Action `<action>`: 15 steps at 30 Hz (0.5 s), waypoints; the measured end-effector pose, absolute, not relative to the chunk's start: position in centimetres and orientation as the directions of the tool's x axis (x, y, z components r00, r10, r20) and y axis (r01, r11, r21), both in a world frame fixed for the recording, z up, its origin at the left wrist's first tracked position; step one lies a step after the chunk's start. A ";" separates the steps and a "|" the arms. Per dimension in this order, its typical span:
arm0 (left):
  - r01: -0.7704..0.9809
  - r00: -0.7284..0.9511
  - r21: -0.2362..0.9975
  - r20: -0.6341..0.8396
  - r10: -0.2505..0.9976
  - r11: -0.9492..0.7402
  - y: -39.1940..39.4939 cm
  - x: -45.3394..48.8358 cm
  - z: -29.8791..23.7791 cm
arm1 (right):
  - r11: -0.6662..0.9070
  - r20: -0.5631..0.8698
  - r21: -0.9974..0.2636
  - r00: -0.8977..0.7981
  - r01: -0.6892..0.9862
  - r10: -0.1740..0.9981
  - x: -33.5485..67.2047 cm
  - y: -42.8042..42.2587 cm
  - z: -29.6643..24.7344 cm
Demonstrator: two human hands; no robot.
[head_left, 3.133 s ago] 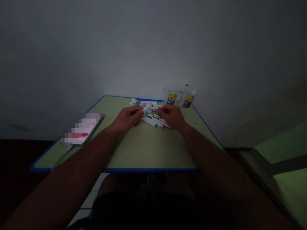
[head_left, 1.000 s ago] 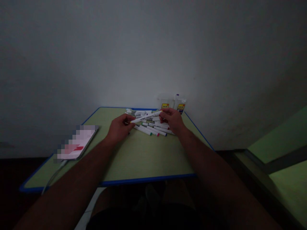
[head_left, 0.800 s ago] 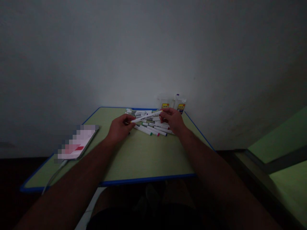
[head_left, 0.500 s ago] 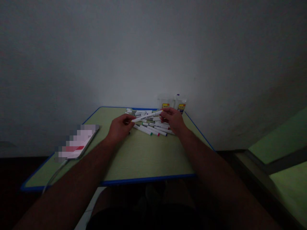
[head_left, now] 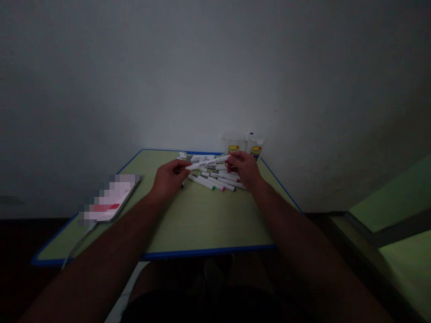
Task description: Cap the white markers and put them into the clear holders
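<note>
A white marker (head_left: 208, 162) is stretched between my two hands, above a pile of other markers. My left hand (head_left: 169, 179) pinches its left end, and my right hand (head_left: 245, 169) pinches its right end, which sits slightly higher. Under and in front of it lie several white markers (head_left: 218, 183) with coloured ends, among them green, pink and dark blue. Behind my right hand stand two clear plastic cases (head_left: 256, 150) with yellow labels. An upright marker with a purple-blue end (head_left: 251, 134) shows at the right case.
The light green table (head_left: 202, 224) has a blue edge and stands against a grey wall (head_left: 208, 80). On its left lies a tablet-like device (head_left: 116, 202), partly blurred out, with a white cable (head_left: 77, 244) running over the front edge.
Both hands keep the same hold on the white marker. The whole view shifts very slightly; nothing else has visibly moved.
</note>
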State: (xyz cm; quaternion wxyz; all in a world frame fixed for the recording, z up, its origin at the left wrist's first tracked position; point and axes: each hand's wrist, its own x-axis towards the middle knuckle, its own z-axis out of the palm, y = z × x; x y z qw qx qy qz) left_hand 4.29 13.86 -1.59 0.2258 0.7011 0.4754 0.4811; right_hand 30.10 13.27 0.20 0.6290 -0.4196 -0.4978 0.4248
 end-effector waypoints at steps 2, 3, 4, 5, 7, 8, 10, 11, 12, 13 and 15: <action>0.468 0.086 0.761 0.466 0.881 -0.448 13.9 4.2 -1.6 | 0.282 0.264 -0.952 0.149 -0.117 0.953 30.0 13.3 0.2; 0.481 0.084 0.753 0.470 0.879 -0.449 13.9 4.2 -1.6 | 0.280 0.261 -0.953 0.149 -0.120 0.954 30.0 13.3 0.3; 0.492 0.081 0.746 0.474 0.877 -0.449 13.9 4.3 -1.5 | 0.280 0.260 -0.952 0.152 -0.126 0.954 30.0 13.3 0.3; 0.501 0.077 0.741 0.477 0.875 -0.448 13.8 4.3 -1.5 | 0.281 0.260 -0.951 0.158 -0.132 0.953 30.1 13.3 0.3; 0.516 0.073 0.734 0.476 0.876 -0.441 13.7 4.4 -1.3 | 0.286 0.260 -0.948 0.178 -0.138 0.949 30.3 13.4 0.5; 0.527 0.069 0.730 0.474 0.878 -0.435 13.6 4.5 -1.3 | 0.291 0.262 -0.947 0.194 -0.139 0.945 30.5 13.4 0.7; 0.567 0.068 0.707 0.470 0.880 -0.422 13.5 4.5 -1.3 | 0.303 0.267 -0.942 0.229 -0.141 0.936 30.9 13.5 1.1; 0.593 0.074 0.688 0.470 0.880 -0.417 13.5 4.5 -1.4 | 0.309 0.267 -0.940 0.250 -0.145 0.931 31.2 13.5 1.3; 0.618 0.083 0.667 0.472 0.878 -0.417 13.5 4.5 -1.5 | 0.315 0.267 -0.937 0.274 -0.151 0.924 31.5 13.6 1.6; 0.638 0.094 0.647 0.474 0.876 -0.418 13.6 4.4 -1.6 | 0.321 0.264 -0.934 0.299 -0.158 0.917 31.8 13.7 1.9; 0.663 0.111 0.622 0.468 0.877 -0.416 13.8 4.3 -1.8 | 0.331 0.258 -0.928 0.348 -0.170 0.901 32.6 13.8 2.7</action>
